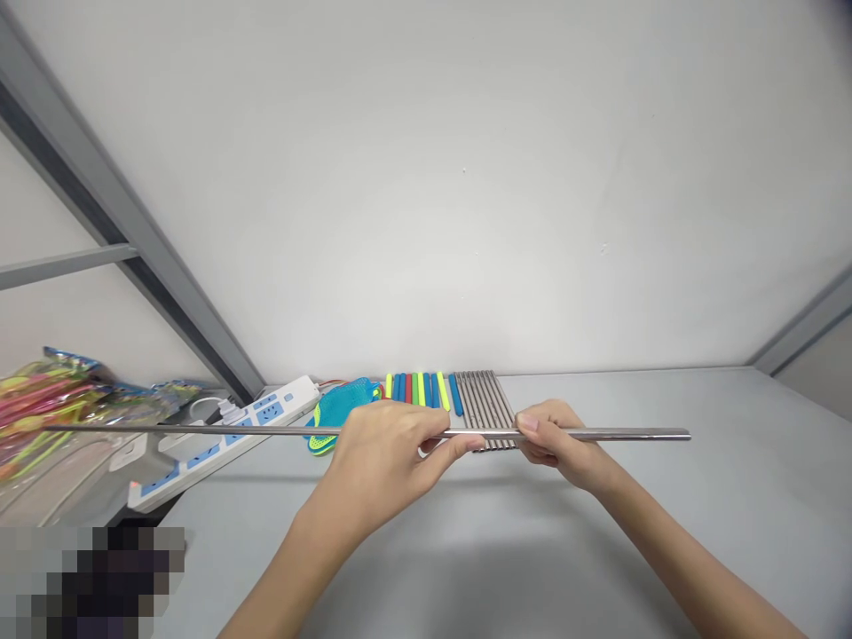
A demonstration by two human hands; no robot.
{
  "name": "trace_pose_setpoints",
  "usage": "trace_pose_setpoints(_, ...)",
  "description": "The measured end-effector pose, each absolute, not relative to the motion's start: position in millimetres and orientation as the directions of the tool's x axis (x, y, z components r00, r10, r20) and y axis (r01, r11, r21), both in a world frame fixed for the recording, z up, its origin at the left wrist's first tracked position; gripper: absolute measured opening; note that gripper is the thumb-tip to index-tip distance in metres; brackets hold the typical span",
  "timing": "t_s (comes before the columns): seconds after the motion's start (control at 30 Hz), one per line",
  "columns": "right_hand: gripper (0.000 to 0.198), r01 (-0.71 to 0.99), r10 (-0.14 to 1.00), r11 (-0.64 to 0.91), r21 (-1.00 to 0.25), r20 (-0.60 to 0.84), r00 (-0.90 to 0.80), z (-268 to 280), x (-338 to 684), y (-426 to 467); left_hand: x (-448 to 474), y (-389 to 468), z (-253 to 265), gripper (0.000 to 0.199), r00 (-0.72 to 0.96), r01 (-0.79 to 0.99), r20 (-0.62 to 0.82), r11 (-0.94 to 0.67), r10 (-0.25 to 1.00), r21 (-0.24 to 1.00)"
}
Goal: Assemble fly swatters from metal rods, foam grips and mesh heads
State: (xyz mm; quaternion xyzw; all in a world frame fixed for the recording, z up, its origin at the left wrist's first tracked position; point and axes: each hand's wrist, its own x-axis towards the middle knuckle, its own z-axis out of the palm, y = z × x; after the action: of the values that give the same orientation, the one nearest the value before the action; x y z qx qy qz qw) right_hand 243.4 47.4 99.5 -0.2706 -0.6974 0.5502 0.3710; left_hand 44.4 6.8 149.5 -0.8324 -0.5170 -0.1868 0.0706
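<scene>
Pale wall [466, 177] fills the upper and middle frame. Grey table [719, 532] runs across the bottom, a grey metal beam [153, 200] slanting down the left side.

Long metal rod [639, 435]: you hold it nearly level across the lower middle, raised off the table, its shadow beneath. It reaches from far left to right of centre and looks thicker at the right; whether it is one piece, I can't tell. The hands sit close together, well in from both ends, probably for steadiness.

Plastic packets [67, 395] pile up at the left edge. White power strip [219, 457] lies slantwise beside them, likely pushed aside to leave working room.

Your left hand [390, 448] grasps the rod, fingers over it, thumb along its near side. Your right hand [556, 444] grips it just right of there, thumb on top, fingers curled under; perhaps one hand steadies while the other controls.

Blue mesh item [346, 404] lies behind your left hand. Thin metal rods [485, 395] lie side by side beyond the hands, coloured sticks [422, 389] just left of them, seemingly sorted by kind. White plug [232, 410] sits at the strip.
</scene>
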Motion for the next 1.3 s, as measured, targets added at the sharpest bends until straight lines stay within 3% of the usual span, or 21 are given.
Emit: trace_pose_setpoints(1.3,0.038,-0.163,0.768,0.300,-0.940,0.339,-0.543,94,266,67,35,12,155,0.049,0.322,0.936,0.294,-0.350,0.900,0.045)
